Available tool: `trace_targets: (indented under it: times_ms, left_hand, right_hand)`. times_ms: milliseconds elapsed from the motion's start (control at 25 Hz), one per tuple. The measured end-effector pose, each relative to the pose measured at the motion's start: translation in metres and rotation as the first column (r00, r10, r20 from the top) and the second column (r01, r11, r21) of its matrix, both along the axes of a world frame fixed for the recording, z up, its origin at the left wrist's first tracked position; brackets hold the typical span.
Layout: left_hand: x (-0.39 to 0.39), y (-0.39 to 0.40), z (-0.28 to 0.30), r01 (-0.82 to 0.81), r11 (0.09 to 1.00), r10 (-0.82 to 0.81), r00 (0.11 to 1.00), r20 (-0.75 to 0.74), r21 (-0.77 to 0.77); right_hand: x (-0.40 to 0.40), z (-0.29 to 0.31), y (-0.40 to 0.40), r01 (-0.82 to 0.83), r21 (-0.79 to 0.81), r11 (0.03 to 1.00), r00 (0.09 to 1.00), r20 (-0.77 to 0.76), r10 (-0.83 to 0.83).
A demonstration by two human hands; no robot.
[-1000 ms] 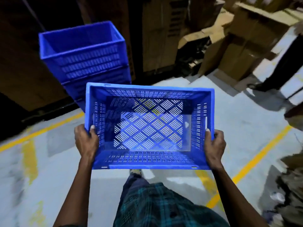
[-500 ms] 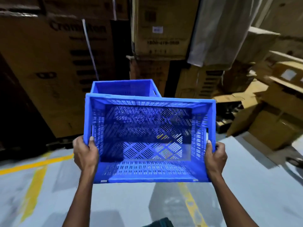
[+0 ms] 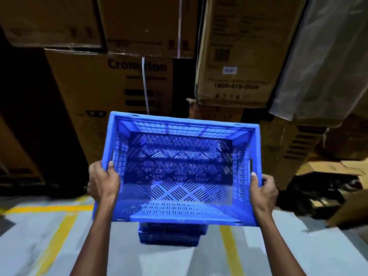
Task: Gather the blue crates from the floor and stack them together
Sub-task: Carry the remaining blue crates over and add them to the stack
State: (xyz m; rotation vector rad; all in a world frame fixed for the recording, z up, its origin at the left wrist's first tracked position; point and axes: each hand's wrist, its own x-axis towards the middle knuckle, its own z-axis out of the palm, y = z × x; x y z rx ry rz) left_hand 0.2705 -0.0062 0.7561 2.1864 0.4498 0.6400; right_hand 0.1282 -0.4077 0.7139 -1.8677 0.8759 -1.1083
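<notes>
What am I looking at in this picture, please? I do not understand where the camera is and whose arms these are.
There is no machine here. The camera sits on a person's head and looks forward and down, so you see that person's own two bare arms from above.

The left hand and the right hand each grip one short side of an empty blue crate, held up in the air with its open top toward the camera. Below it, partly hidden, more blue crates stand stacked on the grey floor, which has yellow lines painted on it. The held crate seems to hang above that stack, not yet resting on it.

Behind stand tall piles of cardboard boxes.
</notes>
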Motion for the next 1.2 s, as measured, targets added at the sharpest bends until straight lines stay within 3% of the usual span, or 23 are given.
trace_targets:
  times_ms: [360, 600, 880, 1200]
  left_hand:
    - [0.064, -0.04, 0.02, -0.138, 0.99, 0.139, 0.99, 0.015, -0.034]
    - [0.141, -0.051, 0.03, -0.095, 0.995, 0.096, 0.995, 0.007, -0.016]
    - [0.254, -0.056, 0.065, 0.061, 0.998, -0.061, 0.994, -0.092, -0.007]
    - [0.344, -0.069, 0.07, 0.192, 0.972, -0.152, 0.952, -0.266, 0.132]
  right_hand:
    - [0.121, 0.044, -0.069, -0.176, -0.044, 0.983, 0.984, -0.007, 0.176]
    - [0.185, 0.063, -0.091, -0.133, -0.099, 0.986, 0.991, -0.035, 0.13]
    - [0.276, 0.118, -0.095, -0.088, -0.122, 0.989, 0.972, -0.228, 0.058]
    - [0.321, 0.105, -0.094, -0.072, -0.07, 0.995, 0.841, -0.54, 0.023]
